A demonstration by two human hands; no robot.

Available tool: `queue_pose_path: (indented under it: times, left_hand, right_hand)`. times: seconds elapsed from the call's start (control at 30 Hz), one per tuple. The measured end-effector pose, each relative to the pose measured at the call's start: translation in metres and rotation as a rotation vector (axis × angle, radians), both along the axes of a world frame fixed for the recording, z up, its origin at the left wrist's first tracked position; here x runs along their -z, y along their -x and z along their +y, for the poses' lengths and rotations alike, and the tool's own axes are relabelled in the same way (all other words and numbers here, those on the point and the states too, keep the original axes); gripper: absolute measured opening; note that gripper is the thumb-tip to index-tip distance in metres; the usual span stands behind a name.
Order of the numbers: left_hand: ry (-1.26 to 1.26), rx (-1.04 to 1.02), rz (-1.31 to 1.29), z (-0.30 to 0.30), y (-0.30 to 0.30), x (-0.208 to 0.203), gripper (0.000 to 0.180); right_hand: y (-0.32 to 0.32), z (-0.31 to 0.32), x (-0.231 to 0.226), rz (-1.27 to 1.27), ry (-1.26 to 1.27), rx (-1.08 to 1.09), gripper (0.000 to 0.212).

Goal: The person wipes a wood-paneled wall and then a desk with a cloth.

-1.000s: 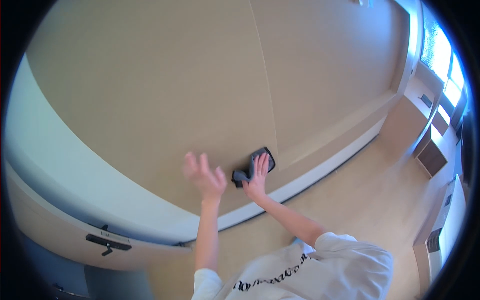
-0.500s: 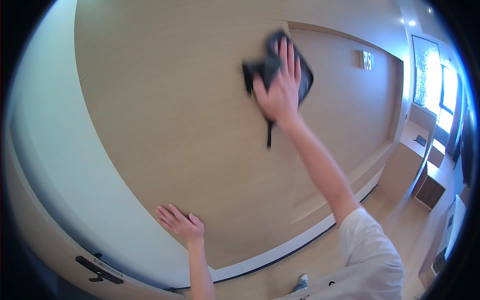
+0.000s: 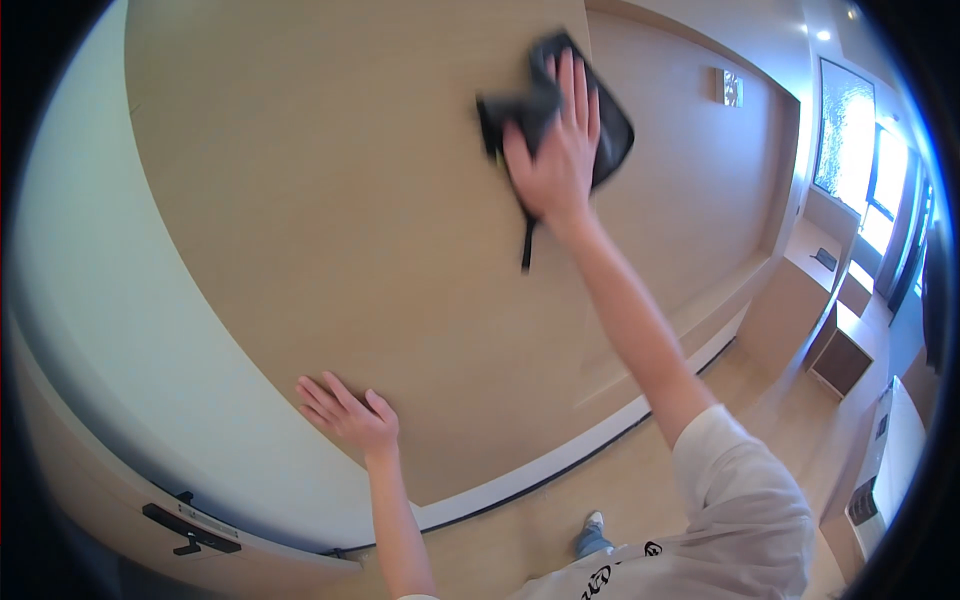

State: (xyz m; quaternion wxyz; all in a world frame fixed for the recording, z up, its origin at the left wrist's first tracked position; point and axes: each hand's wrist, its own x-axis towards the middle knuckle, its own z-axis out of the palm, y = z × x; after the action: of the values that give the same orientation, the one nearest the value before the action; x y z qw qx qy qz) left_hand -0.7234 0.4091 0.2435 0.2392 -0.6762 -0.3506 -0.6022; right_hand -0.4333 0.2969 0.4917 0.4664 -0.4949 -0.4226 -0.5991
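Note:
A black cloth [image 3: 613, 140], bunched at its left side and with a thin strip hanging below, lies against the upper part of a wood-coloured wall panel [image 3: 330, 200]. My right hand [image 3: 558, 165] presses it there with the palm and outstretched fingers, thumb apart on the left; cloth and hand are slightly blurred. Lower down, my left hand [image 3: 352, 415] rests on the same panel close to its left edge. Its fingers are spread and it holds nothing.
Right of the cloth is a recessed panel section [image 3: 700, 170] bearing a small switch plate [image 3: 729, 88]. A door with a black handle [image 3: 190, 530] stands at lower left. Wooden cabinets [image 3: 840, 350] line the right, near a bright window [image 3: 885, 190]. My shoe [image 3: 594, 522] shows on the floor.
The view has tilted, shifting the scene upward in the picture. My right hand and the cloth have slid slightly down the panel. My left hand stays at its spot.

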Motion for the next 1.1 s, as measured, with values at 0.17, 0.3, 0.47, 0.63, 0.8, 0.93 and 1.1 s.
queue_pose_path:
  times: [0.17,0.3,0.47,0.63,0.8,0.93,1.1]
  left_hand:
    - [0.0,0.021,-0.018,-0.002,0.003,0.002,0.061]
    - [-0.025,0.024,-0.025,-0.005,-0.003,0.0,0.06]
    - [-0.04,0.029,-0.021,-0.002,0.007,-0.004,0.059]
    - [-0.043,0.024,-0.012,0.003,0.006,0.004,0.058]
    - [-0.056,0.016,-0.01,-0.003,-0.002,-0.004,0.059]
    - [-0.059,-0.003,-0.015,-0.002,0.006,-0.005,0.059]
    - [-0.04,0.034,-0.037,-0.002,-0.005,0.004,0.058]
  right_hand:
    - [0.039,-0.01,0.227,0.284,0.221,-0.123,0.087]
    - [0.04,-0.021,0.457,0.309,0.616,-0.028,0.09]
    - [0.087,-0.041,0.522,0.324,0.875,-0.015,0.073]
    - [0.086,-0.054,0.519,0.326,0.895,-0.031,0.064]
    - [0.045,-0.03,0.451,0.227,0.703,0.073,0.066]
    - [0.062,0.0,0.273,0.156,0.368,-0.066,0.077]
    - [0.051,-0.002,0.059,-0.072,0.257,-0.114,0.095]
